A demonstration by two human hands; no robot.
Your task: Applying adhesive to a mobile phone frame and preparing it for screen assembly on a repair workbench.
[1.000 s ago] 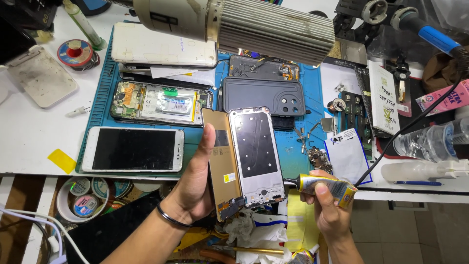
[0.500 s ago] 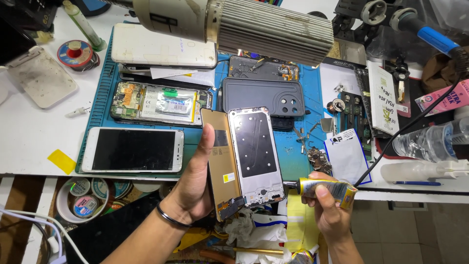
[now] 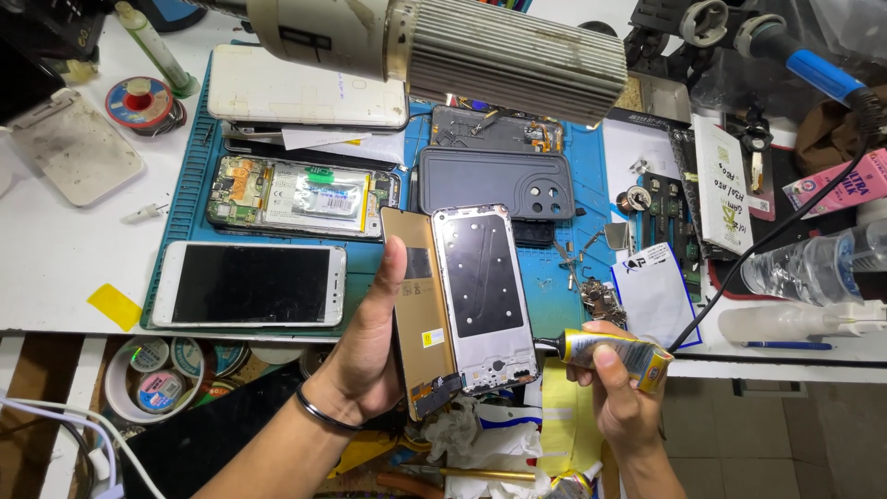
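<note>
Near the front edge of the blue rubber work mat, the left hand holds up two phone parts side by side: a thin copper-backed display panel and, to its right, a silver-white phone mid-frame with a black centre plate. The thumb lies up along the panel's left edge and the fingers wrap behind, so this hand is closed on both pieces, tilted slightly with their lower ends toward the body. A black band sits on the wrist.

To the right, the right hand is clenched around a small yellow squeeze tube of adhesive, its dark nozzle pointing left at the frame's lower right corner, just beside it; whether it touches I cannot tell.

As a judgement, the work stands at the gluing stage: frame and panel are stripped and apart, not yet pressed together. No bead of glue shows on the frame rim, though a thin line would be too fine to see. Laying glue around the frame and seating the panel look to be left.

Farther away on the mat lie a white phone with a dark screen, an opened phone showing its battery and a dark grey back cover with camera holes.
</note>
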